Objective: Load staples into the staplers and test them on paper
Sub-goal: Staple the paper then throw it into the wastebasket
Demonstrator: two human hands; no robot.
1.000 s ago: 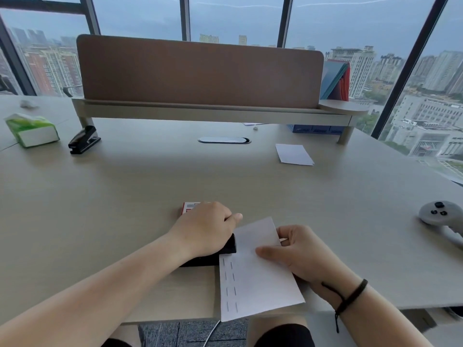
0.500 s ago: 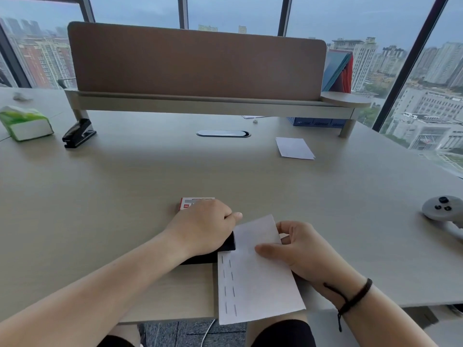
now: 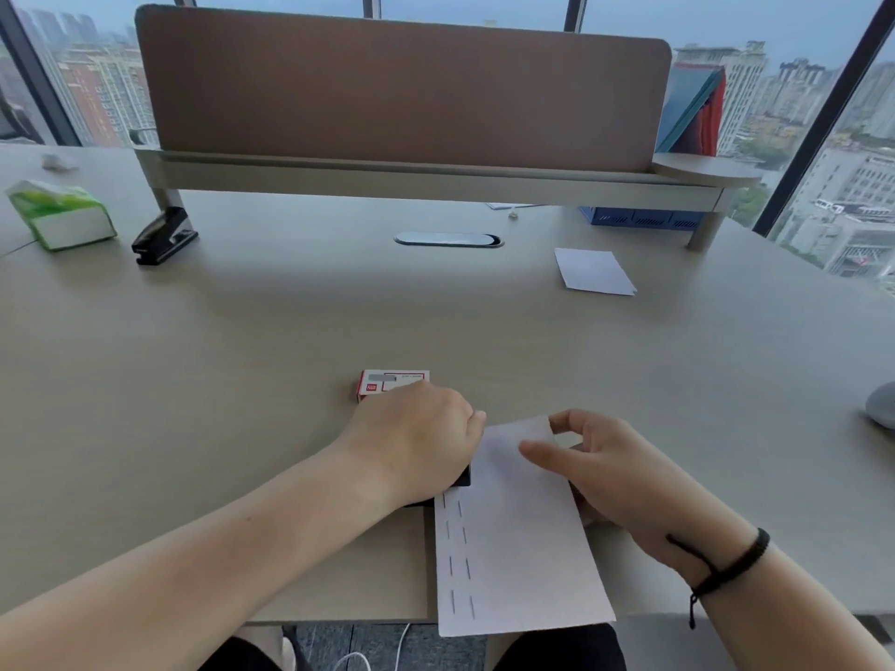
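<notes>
My left hand [image 3: 416,443] lies curled over a black stapler [image 3: 460,479] at the desk's near edge and hides most of it. A white sheet of paper [image 3: 513,540] with two rows of staples along its left side runs under the stapler's mouth and hangs over the desk edge. My right hand [image 3: 605,472] holds the sheet's right side, thumb on top, fingers curled past the far corner. A red and white staple box [image 3: 387,382] sits just beyond my left hand. A second black stapler [image 3: 162,237] stands far left.
A green tissue pack [image 3: 58,215] lies at the far left. A loose white paper [image 3: 593,271] rests at the right rear. The brown divider [image 3: 402,89] and shelf close the back. A grey controller [image 3: 881,404] sits at the right edge.
The view shifted closer and down. My right hand has slid up the sheet toward its far corner. My left hand stays on the stapler.
</notes>
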